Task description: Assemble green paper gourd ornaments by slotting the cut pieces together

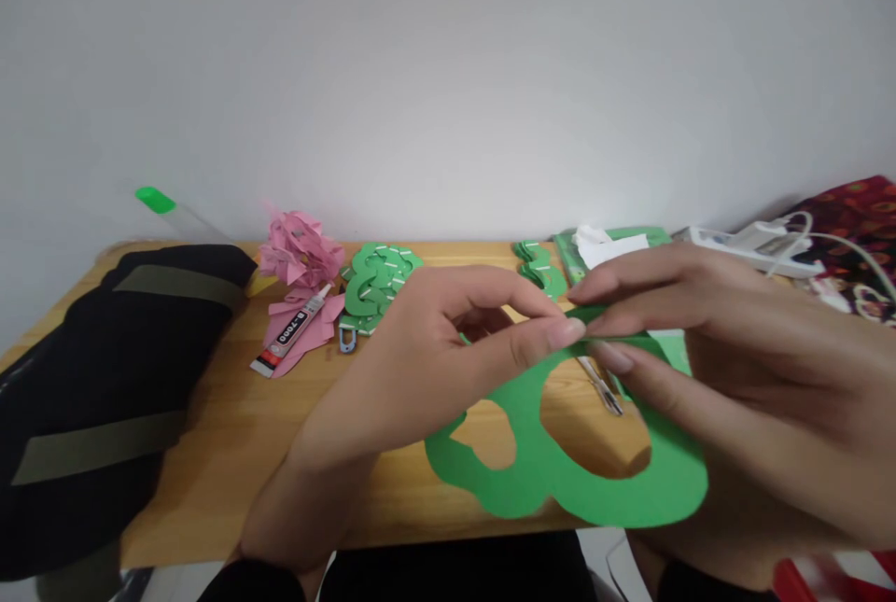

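Note:
A green paper cutout (525, 443) with a wavy outer edge and rounded holes hangs above the front of the wooden table. My left hand (462, 350) pinches its upper edge between thumb and fingers. Right beside those fingertips, my right hand (714, 359) grips the same edge, thumb below and fingers on top. The paper looks folded or overlapped where the fingertips meet, though they partly cover the spot. Through the larger hole the tip of a slim metal tool (603, 389) shows on the table.
Behind my left hand lie a pile of green cutouts (382, 280), a B-7000 glue tube (290, 331) and crumpled pink paper (301, 247). Dark striped cloth (105, 359) covers the left side. More green pieces (539, 266), white tissue (606, 245) and a power strip (756, 247) sit back right.

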The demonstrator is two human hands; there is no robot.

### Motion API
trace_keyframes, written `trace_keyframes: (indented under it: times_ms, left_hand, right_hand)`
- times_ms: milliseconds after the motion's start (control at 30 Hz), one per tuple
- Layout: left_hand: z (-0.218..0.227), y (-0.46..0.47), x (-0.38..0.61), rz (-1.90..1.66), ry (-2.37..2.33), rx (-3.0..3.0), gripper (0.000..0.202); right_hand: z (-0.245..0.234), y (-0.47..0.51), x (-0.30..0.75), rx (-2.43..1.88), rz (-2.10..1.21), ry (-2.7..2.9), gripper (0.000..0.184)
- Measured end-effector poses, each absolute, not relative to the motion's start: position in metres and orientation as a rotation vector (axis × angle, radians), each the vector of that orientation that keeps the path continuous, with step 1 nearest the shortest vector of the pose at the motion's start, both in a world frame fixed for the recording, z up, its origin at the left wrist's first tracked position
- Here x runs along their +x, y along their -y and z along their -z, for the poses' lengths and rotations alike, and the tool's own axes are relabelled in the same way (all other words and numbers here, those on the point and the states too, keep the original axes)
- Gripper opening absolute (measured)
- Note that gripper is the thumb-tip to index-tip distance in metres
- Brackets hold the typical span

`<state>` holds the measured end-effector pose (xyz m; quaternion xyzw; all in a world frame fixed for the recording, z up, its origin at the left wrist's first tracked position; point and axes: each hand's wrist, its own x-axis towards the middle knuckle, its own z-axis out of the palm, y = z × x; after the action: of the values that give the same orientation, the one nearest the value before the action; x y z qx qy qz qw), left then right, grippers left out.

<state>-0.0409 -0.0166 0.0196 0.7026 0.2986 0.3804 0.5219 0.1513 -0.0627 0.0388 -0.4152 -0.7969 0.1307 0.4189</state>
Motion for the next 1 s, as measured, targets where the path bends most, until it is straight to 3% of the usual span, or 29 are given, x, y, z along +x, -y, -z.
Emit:
trace_keyframes:
  times_ms: [1000]
  left_hand:
    - [-0.0164,0.0232,-0.0384,-1.168,-0.655,2.058,0.012]
  right_hand:
    - [-0.0346,0.0649,0.1454,-1.142,-0.542,1.738,0.008]
